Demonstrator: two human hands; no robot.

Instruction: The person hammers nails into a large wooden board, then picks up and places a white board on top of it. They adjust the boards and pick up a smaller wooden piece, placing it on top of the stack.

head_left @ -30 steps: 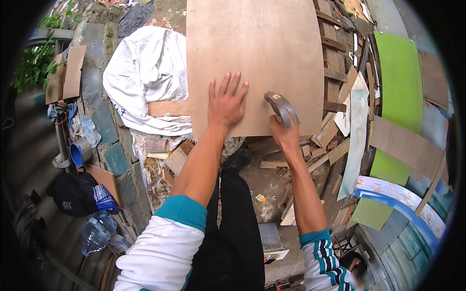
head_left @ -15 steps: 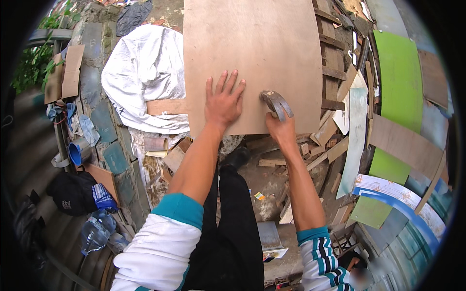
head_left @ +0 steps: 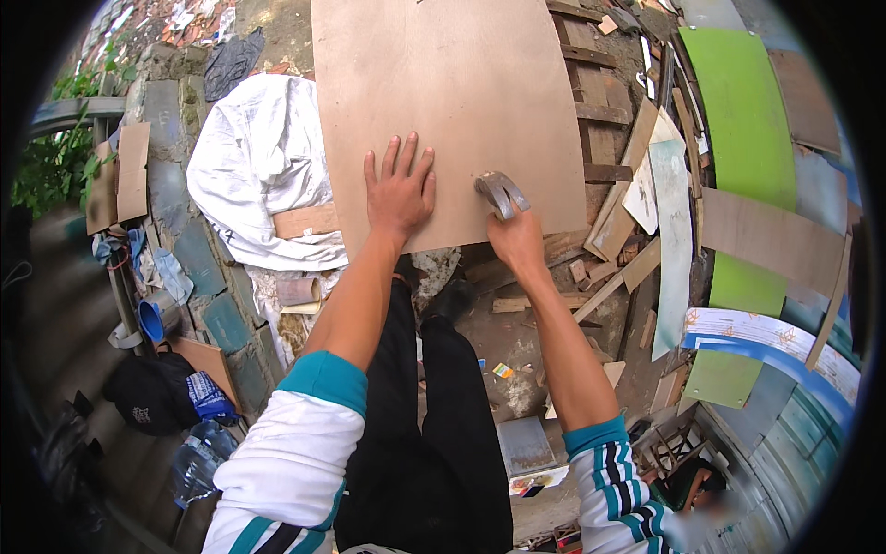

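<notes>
A large brown plywood sheet [head_left: 443, 92] lies in front of me, its near edge toward my legs. My left hand [head_left: 401, 189] presses flat on it near that edge, fingers spread. Close to the sheet's near right corner, my right hand [head_left: 517, 242] is closed round a claw hammer [head_left: 501, 194]. Its metal head shows above my fist, over the board; most of the handle is hidden by my hand. I cannot make out a nail beneath the hammer.
White cloth [head_left: 254, 166] lies left of the sheet, with a wooden piece [head_left: 306, 222] across it. Slatted wood [head_left: 604, 113] sticks out on the right, beside scrap boards and a green panel [head_left: 743, 120]. Wood offcuts litter the ground by my legs. A plastic bottle [head_left: 198, 462] lies lower left.
The view has shifted, so the sheet and both hands appear further left. My left hand stays flat on the sheet, and my right hand keeps hold of the hammer.
</notes>
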